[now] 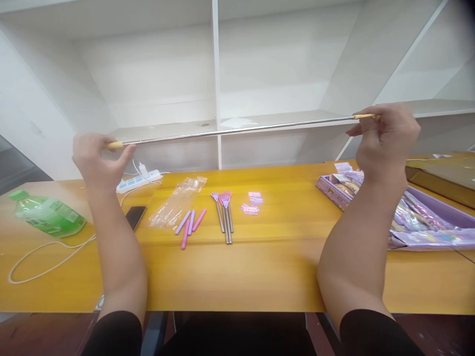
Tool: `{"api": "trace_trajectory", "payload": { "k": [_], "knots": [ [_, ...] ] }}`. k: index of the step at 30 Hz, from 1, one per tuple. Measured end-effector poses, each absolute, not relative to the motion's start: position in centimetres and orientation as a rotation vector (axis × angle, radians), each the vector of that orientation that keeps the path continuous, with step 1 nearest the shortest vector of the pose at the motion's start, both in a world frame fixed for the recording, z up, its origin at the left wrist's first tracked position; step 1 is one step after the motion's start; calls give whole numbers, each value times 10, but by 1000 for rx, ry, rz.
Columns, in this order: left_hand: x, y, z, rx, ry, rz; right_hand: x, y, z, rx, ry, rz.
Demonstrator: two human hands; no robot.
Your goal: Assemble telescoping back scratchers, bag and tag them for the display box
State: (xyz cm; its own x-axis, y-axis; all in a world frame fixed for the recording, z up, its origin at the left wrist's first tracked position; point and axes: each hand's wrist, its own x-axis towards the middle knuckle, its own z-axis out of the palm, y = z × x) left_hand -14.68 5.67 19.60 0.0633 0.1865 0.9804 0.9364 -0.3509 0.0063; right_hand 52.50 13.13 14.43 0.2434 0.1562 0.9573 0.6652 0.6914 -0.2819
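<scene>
A thin telescopic metal rod (237,130) with yellow ends, like an extended back scratcher, stretches nearly level above the table. My left hand (98,160) grips its yellow left end between thumb and fingers. The yellow right end is pinched in my right hand (389,136), which partly hides it. Below, several metal back scratcher rods (227,222) with pink and purple claw heads lie together. Beside them are several loose pink and purple tubes (191,223). Small printed labels (250,209) lie to their right, and a crumpled clear plastic bag (178,202) to their left.
On the left are a green bottle (50,215) on its side, a phone (135,217), a white power strip (139,181) and a looped cable. A purple box (438,198) of wrapped items stands at the right, near a brown package (445,178). White shelving (215,74) rises behind the table.
</scene>
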Motion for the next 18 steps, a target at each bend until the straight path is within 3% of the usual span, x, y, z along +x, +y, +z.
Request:
{"api": "trace_trajectory", "payload": {
  "k": [10, 18],
  "knots": [
    [-140, 56, 196, -1629, -1089, -1272, 522, 140, 142, -881, -1278, -439],
    [-124, 56, 203, -1566, -1489, -1266, 493, 109, 151, -1131, -1311, -430]
  ]
}}
